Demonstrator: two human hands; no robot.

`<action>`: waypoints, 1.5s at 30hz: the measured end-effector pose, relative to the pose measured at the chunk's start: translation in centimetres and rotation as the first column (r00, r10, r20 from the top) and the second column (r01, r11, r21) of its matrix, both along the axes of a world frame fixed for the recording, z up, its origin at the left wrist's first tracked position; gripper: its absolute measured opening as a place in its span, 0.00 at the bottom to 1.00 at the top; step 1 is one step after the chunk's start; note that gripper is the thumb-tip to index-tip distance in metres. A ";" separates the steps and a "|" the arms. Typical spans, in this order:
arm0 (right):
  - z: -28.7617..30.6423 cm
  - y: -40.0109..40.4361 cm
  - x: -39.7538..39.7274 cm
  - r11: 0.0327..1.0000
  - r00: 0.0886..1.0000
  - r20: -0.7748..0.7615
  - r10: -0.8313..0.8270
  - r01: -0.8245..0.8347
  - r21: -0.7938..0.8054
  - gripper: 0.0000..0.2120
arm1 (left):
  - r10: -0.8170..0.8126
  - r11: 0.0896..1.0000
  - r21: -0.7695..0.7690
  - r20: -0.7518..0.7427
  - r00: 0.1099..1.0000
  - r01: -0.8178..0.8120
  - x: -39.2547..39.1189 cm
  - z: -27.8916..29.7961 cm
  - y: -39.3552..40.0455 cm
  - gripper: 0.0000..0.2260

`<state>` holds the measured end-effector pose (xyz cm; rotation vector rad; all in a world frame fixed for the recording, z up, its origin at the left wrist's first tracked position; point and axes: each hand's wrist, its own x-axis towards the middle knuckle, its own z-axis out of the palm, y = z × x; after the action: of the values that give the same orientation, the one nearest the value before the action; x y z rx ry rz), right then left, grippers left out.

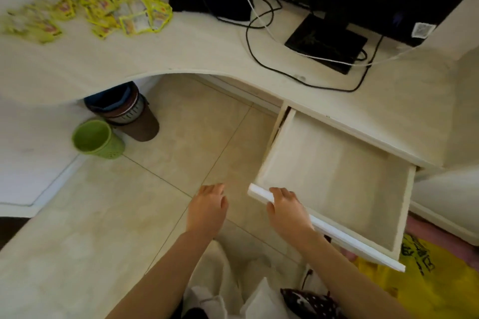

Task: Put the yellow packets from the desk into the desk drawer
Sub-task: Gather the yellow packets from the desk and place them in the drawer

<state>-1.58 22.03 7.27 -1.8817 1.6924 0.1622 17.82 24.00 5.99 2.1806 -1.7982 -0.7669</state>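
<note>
Pale counter (pixel 207 44) curved around you, with one drawer (pixel 334 179) pulled out and bare; your right hand (pixel 287 211) curled over its front edge while your left hand (pixel 208 208) hung loose, holding nothing. Far ahead-left of both hands lay the yellow packets (pixel 98 5), a blurred heap of roughly a dozen or more. Scooping many at once could have spilled some to the floor, given that long reach.

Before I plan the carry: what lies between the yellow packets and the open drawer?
In the head view, only bare desk top lies between the packets and the drawer; black cables sit beside that path.
</note>
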 end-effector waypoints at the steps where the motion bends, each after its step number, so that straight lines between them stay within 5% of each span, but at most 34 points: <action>1: 0.4 -0.7 1.5 0.999 0.998 -0.020 0.052 -0.052 -0.009 0.17 | 0.022 1.000 -0.010 0.026 0.999 -0.022 1.6 0.3 -0.1 0.16; 12: 3.6 -9.8 18.5 0.981 0.984 0.010 0.179 -0.178 -0.077 0.15 | 0.178 0.983 -0.086 0.237 0.955 -0.162 20.4 2.4 -4.5 0.14; 30: 4.9 -31.0 34.5 0.933 0.954 0.003 0.300 -0.292 -0.209 0.19 | 0.390 0.914 -0.174 0.135 0.911 -0.365 34.9 3.3 -22.0 0.10; 45: 4.9 -48.8 44.4 0.871 0.892 -0.040 0.450 -0.449 -0.200 0.19 | 0.492 0.868 -0.015 0.150 0.857 -0.496 45.5 3.4 -36.7 0.12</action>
<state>42.81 -26.78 12.20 -2.4093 1.2735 0.1680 63.31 -12.68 9.36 2.6107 -1.1824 -0.5148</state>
